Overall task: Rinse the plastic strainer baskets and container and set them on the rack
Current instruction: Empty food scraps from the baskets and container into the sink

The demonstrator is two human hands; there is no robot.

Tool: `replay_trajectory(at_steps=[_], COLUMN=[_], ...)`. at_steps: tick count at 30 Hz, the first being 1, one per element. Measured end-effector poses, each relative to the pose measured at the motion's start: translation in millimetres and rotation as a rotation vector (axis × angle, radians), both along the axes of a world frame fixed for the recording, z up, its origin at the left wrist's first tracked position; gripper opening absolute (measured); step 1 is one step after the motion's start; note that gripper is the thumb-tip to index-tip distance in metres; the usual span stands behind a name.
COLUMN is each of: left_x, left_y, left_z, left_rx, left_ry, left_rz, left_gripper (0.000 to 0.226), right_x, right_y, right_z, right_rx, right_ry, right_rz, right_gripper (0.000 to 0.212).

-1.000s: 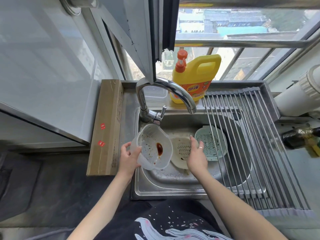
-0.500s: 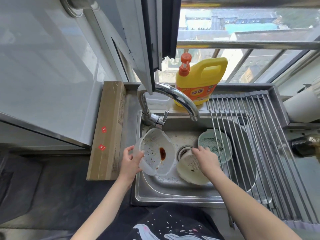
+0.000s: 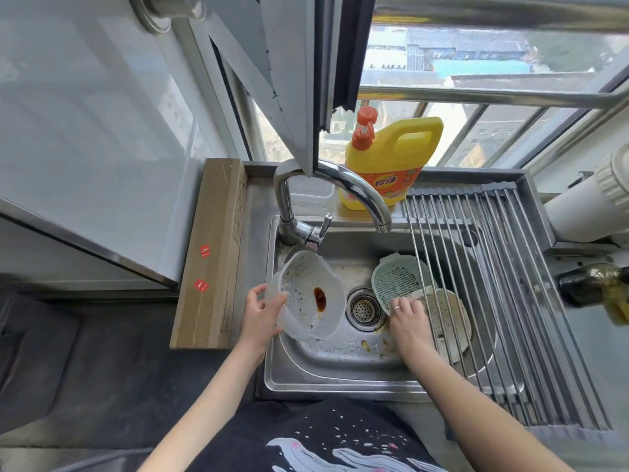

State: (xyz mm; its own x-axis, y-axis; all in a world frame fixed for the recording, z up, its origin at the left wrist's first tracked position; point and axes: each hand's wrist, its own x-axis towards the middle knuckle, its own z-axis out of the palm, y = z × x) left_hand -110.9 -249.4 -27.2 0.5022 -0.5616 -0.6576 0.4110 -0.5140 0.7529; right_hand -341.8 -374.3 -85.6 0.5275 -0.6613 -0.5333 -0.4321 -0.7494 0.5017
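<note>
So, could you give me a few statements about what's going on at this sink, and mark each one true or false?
1. The left hand holds a clear container with a brown stain inside. True.
2. Water runs from the tap. False: no stream shows.
3. The green strainer basket lies in the sink. True.
4. The yellow bottle stands on the rack. False: it stands on the ledge behind the sink.
</note>
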Motion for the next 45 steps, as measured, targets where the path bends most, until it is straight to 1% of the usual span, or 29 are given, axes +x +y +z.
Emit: replay_trajectory(at_steps=[2,4,6,8,10,11,12,13,14,15,17,19,21,23,25,26,27,29,31,33,35,36,37,39,41,43,45], left_x=[-0.3,-0.7,-1.2,-1.0,0.0,0.1,0.0,-0.7,-1.6,-2.9,-7.6,-14.3,-24.5,-35.4,-43.3,-46.2,-48.9,-53.9,-59.0,-61.2,-66.0,-69.0,-72.9,-79.2,-79.3,-73.7,-65.7], left_y=[-0.7,-1.0,-1.5,-1.3,-0.3,0.2,0.8,1.2,1.6,1.6,1.7,1.5,2.3,3.7,7.4,9.8,11.5,13.3,15.3,16.5,15.0,12.8,9.8,0.6,-9.3,-17.9,-25.1], left_z=[0.4,-0.4,0.4,-0.2,-1.1,-0.7,-1.1,0.3,1.5,2.9,4.5,3.8,4.9,4.1,-0.8,-4.8,-7.7,-12.0,-10.7,-13.3,-9.6,-5.1,2.3,18.5,31.5,34.9,35.1], left_rx=[-0.001,-0.003,-0.004,-0.003,0.001,-0.001,-0.003,-0.008,-0.011,-0.012,0.012,0.027,0.004,-0.046,-0.12,-0.153,-0.169,-0.2,-0.237,-0.255,-0.249,-0.233,-0.184,-0.088,-0.085,-0.125,-0.165], left_ry=[0.003,0.002,0.0,0.003,0.008,0.014,0.016,0.022,0.014,-0.015,-0.144,-0.312,-0.507,-0.729,-1.022,-1.182,-1.297,-1.48,-1.539,-1.556,-1.474,-1.362,-1.183,-0.81,-0.432,-0.101,0.078], left_rz=[-0.001,-0.005,-0.011,-0.016,-0.019,-0.021,-0.027,-0.033,-0.059,-0.103,-0.24,-0.36,-0.522,-0.751,-0.975,-1.059,-1.126,-1.175,-1.166,-1.124,-1.04,-0.94,-0.807,-0.467,-0.185,-0.024,0.037], left_gripper=[0.053,0.053,0.052,0.051,0.05,0.049,0.048,0.047,0.05,0.057,0.077,0.09,0.093,0.091,0.088,0.09,0.095,0.101,0.102,0.101,0.093,0.088,0.083,0.076,0.065,0.057,0.054], right_x=[1.0,2.1,6.0,16.7,32.1,40.4,48.1,54.0,57.9,60.3,59.8,53.9,46.1,37.7,28.7,25.1,21.9,16.5,12.2,8.9,5.9,4.7,3.4,1.1,0.0,1.2,4.3], right_y=[-0.6,1.1,3.2,6.6,7.9,8.9,9.0,7.7,5.9,3.5,-5.3,-14.6,-20.4,-21.1,-17.7,-15.7,-13.7,-10.9,-9.6,-10.0,-13.0,-15.6,-18.3,-26.4,-38.8,-55.5,-73.7], right_z=[2.6,6.4,10.1,18.7,28.3,33.6,37.7,42.6,47.9,52.5,62.4,68.0,70.4,70.3,69.2,69.0,69.3,68.6,70.1,73.2,77.3,79.7,83.8,93.8,108.7,126.9,146.8], right_rx=[-0.001,0.04,0.114,0.23,0.436,0.541,0.613,0.627,0.615,0.594,0.564,0.535,0.507,0.504,0.528,0.546,0.564,0.586,0.605,0.623,0.628,0.628,0.629,0.634,0.643,0.627,0.608], right_ry=[-0.036,-0.1,-0.271,-0.563,-0.925,-1.046,-1.141,-1.188,-1.214,-1.252,-1.328,-1.382,-1.428,-1.447,-1.421,-1.41,-1.401,-1.386,-1.381,-1.387,-1.405,-1.425,-1.451,-1.542,-1.661,-1.744,-1.833], right_rz=[-0.02,-0.068,-0.13,-0.314,-0.694,-0.868,-0.997,-1.045,-1.045,-1.037,-1.044,-1.061,-1.078,-1.092,-1.082,-1.074,-1.07,-1.068,-1.069,-1.066,-1.058,-1.058,-1.06,-1.078,-1.101,-1.081,-1.031], right_gripper=[0.045,0.048,0.051,0.052,0.043,0.039,0.038,0.038,0.037,0.036,0.032,0.029,0.028,0.028,0.028,0.028,0.029,0.029,0.029,0.031,0.033,0.035,0.035,0.034,0.031,0.027,0.025])
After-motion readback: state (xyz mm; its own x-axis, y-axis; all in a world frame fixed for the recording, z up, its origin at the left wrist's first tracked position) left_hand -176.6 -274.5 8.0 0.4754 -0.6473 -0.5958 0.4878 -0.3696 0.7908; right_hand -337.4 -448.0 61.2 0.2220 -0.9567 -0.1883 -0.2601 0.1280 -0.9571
